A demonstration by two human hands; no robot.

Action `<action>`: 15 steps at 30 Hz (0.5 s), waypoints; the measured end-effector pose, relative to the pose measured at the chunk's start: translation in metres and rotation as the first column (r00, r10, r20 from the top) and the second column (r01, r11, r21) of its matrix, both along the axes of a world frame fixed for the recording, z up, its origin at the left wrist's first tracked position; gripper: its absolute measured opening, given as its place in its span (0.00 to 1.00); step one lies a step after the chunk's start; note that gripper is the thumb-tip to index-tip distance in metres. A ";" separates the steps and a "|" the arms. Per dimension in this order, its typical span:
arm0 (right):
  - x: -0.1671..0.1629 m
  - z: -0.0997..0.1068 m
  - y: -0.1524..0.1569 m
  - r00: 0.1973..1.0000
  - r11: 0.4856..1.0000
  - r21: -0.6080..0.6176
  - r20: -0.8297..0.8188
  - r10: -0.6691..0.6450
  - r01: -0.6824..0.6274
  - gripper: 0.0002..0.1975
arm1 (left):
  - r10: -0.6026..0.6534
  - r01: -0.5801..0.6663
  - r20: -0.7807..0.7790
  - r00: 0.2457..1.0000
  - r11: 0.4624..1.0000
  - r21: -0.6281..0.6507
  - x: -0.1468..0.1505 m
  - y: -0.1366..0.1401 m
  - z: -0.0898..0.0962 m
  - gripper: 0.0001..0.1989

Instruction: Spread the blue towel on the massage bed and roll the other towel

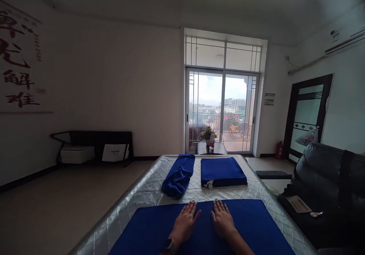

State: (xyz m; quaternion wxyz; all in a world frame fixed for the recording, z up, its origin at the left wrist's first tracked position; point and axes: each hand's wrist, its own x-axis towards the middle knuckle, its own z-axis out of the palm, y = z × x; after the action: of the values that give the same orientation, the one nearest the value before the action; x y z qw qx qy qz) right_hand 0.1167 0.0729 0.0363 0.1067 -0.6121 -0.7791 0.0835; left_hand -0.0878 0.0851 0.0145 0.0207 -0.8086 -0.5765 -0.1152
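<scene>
A blue cloth (pixel 154 228) lies spread flat at the near end of the table, which has a silvery quilted cover (pixel 125 205). My left hand (pixel 186 219) rests palm down on this cloth, close to its far edge, fingers stretched forward. Beside it, my right hand (pixel 221 217) also lies flat on the cloth with its thumb apart. Beyond the hands on the right sits a neat folded stack of blue cloth (pixel 222 169) with a white tag at its near corner. To its left is a crumpled blue cloth (pixel 179 177).
A black armchair (pixel 322 175) stands to the right, with a card (pixel 299 204) on its seat. Behind the table, a small dark table (pixel 199 148) bears a bottle (pixel 211 141) and a potted plant. A black bench (pixel 99 137) lines the left wall.
</scene>
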 end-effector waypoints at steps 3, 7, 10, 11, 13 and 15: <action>0.039 0.001 -0.002 0.999 0.999 -0.012 0.040 -0.033 0.033 0.32 | 0.048 -0.047 0.003 0.999 0.997 -0.065 -0.039 -0.008 0.007 0.29; 0.109 -0.001 0.002 0.992 0.993 -0.027 0.063 -0.112 0.114 0.34 | 0.109 -0.102 0.043 0.993 0.985 -0.138 -0.107 -0.021 0.015 0.29; 0.163 -0.013 0.013 0.975 0.981 -0.001 0.114 -0.192 0.193 0.34 | 0.145 -0.138 0.075 0.987 0.986 -0.088 -0.159 -0.027 0.014 0.27; 0.179 -0.020 0.019 0.964 0.974 0.019 0.136 -0.227 0.226 0.34 | 0.173 -0.168 0.073 0.982 0.984 -0.066 -0.176 -0.027 0.011 0.27; 0.208 -0.036 0.030 0.943 0.959 0.051 0.173 -0.284 0.279 0.33 | 0.239 -0.239 0.045 0.970 0.971 -0.018 -0.205 -0.023 0.000 0.28; 0.227 -0.052 0.040 0.937 0.956 0.081 0.187 -0.294 0.283 0.33 | 0.313 -0.313 0.010 0.950 0.945 0.098 -0.227 -0.016 -0.017 0.30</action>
State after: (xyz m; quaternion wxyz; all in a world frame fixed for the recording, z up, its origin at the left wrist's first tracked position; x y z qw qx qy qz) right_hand 0.3441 0.1129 -0.0154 0.0563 -0.7220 -0.6895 -0.0145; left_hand -0.3146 0.0694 -0.0021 0.0801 -0.7052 -0.6912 -0.1363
